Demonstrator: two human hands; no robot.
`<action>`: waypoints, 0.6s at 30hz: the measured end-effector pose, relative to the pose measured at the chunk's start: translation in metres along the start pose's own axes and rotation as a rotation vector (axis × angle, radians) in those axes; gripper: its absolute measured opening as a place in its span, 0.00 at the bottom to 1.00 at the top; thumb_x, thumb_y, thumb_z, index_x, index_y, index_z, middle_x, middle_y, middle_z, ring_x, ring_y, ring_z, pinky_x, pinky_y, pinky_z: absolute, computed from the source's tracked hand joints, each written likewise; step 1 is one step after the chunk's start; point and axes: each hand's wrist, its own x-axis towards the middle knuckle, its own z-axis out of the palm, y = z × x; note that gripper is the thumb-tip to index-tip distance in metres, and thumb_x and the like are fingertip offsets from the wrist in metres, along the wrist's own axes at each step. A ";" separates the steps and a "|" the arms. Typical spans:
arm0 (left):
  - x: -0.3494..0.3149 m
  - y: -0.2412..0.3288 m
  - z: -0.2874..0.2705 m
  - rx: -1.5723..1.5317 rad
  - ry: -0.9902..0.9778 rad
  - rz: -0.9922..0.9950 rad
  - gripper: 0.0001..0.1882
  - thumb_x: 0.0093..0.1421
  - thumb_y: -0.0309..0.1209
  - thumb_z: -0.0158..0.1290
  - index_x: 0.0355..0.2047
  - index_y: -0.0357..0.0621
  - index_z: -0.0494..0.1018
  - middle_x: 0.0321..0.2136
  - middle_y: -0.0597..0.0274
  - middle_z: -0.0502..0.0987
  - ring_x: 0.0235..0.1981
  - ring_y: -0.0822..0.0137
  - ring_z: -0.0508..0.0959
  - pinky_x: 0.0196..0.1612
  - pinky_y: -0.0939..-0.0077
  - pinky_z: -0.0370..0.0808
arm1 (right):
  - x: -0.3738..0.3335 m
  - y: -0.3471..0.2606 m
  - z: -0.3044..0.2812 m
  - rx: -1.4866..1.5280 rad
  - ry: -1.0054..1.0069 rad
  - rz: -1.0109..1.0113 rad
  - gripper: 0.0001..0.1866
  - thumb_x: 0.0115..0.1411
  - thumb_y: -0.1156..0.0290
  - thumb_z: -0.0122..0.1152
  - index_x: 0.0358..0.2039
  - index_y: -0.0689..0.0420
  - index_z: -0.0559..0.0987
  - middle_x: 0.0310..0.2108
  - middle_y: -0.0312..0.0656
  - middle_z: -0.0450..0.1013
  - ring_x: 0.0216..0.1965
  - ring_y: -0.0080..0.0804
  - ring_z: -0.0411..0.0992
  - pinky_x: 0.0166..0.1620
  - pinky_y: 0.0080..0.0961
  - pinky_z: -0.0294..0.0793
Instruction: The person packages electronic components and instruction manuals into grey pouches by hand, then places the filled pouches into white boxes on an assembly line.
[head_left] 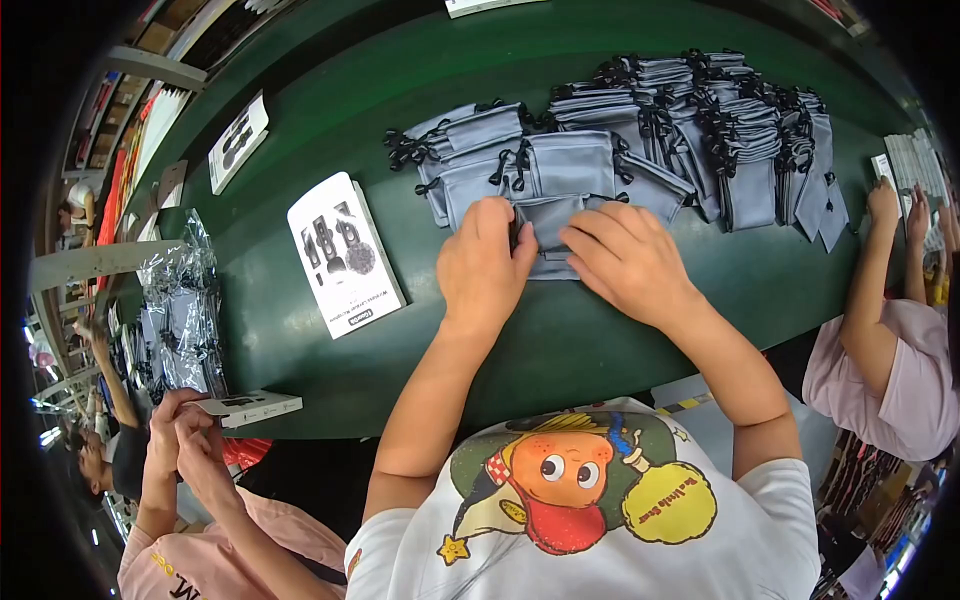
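Note:
Grey drawstring pouches with black cords lie in front of me, and one grey pouch [553, 216] is between my hands. My left hand [482, 268] is closed at that pouch's left side, with a small dark thing between thumb and fingers; I cannot make out what it is. At the right side, my right hand [632, 262] has its bent fingers on the pouch's upper edge, the thumb mostly hidden beneath. More flat pouches [570, 165] lie just beyond my fingers.
Stacked grey pouches [750, 135] cover the far right of the green table [300, 120]. Left of me lies a white printed box [345, 255]; another white box [240, 145] is farther off. A co-worker's hands [185, 440] hold a flat box beside clear-bagged pouches [185, 325]. Another person works at right.

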 end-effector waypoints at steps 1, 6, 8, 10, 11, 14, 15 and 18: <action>0.003 -0.007 0.001 0.075 0.156 0.183 0.26 0.43 0.38 0.60 0.43 0.51 0.66 0.37 0.62 0.70 0.37 0.63 0.70 0.37 0.72 0.67 | 0.002 0.003 0.005 -0.023 -0.005 -0.013 0.16 0.46 0.70 0.61 0.38 0.53 0.75 0.40 0.34 0.69 0.38 0.31 0.66 0.42 0.24 0.63; 0.007 -0.022 -0.011 0.287 0.585 0.740 0.15 0.43 0.35 0.60 0.32 0.48 0.71 0.35 0.66 0.70 0.30 0.65 0.67 0.33 0.74 0.66 | 0.010 0.006 0.019 -0.075 -0.018 -0.031 0.14 0.46 0.70 0.58 0.36 0.53 0.74 0.34 0.34 0.68 0.33 0.29 0.64 0.39 0.23 0.63; 0.003 -0.019 -0.021 0.226 0.521 0.740 0.13 0.44 0.34 0.59 0.30 0.48 0.71 0.33 0.66 0.70 0.29 0.66 0.66 0.32 0.75 0.65 | 0.011 0.005 0.020 -0.045 -0.037 0.008 0.13 0.46 0.70 0.57 0.35 0.53 0.74 0.34 0.34 0.68 0.33 0.29 0.64 0.39 0.23 0.63; 0.004 -0.019 -0.023 0.197 0.489 0.739 0.12 0.45 0.33 0.59 0.30 0.48 0.71 0.32 0.66 0.70 0.29 0.66 0.66 0.32 0.75 0.65 | 0.016 0.003 0.021 -0.029 -0.047 0.027 0.12 0.46 0.71 0.57 0.35 0.53 0.74 0.34 0.34 0.67 0.33 0.29 0.64 0.39 0.23 0.63; 0.007 -0.019 -0.023 0.203 0.475 0.727 0.12 0.44 0.33 0.59 0.30 0.48 0.71 0.32 0.66 0.69 0.29 0.66 0.66 0.33 0.75 0.65 | 0.020 0.000 0.022 -0.040 -0.046 0.081 0.12 0.47 0.71 0.57 0.35 0.53 0.74 0.33 0.35 0.67 0.33 0.29 0.64 0.39 0.24 0.63; 0.015 -0.020 -0.022 0.215 0.428 0.691 0.13 0.44 0.31 0.59 0.32 0.47 0.72 0.32 0.65 0.68 0.30 0.65 0.66 0.34 0.74 0.65 | 0.029 -0.007 0.022 -0.075 -0.050 0.247 0.13 0.47 0.71 0.55 0.36 0.54 0.73 0.33 0.36 0.67 0.33 0.30 0.64 0.39 0.25 0.63; 0.017 -0.019 -0.021 0.214 0.425 0.692 0.13 0.44 0.31 0.59 0.32 0.47 0.72 0.32 0.65 0.68 0.30 0.65 0.66 0.34 0.74 0.65 | 0.030 -0.006 0.021 -0.075 -0.052 0.249 0.13 0.47 0.71 0.55 0.36 0.54 0.73 0.33 0.36 0.67 0.33 0.30 0.64 0.39 0.25 0.63; 0.021 -0.017 -0.018 0.114 0.380 0.595 0.16 0.43 0.30 0.60 0.34 0.46 0.72 0.32 0.64 0.67 0.32 0.64 0.65 0.36 0.74 0.66 | 0.033 -0.003 0.019 -0.068 -0.105 0.268 0.13 0.47 0.71 0.54 0.36 0.55 0.73 0.34 0.37 0.68 0.35 0.31 0.65 0.41 0.26 0.63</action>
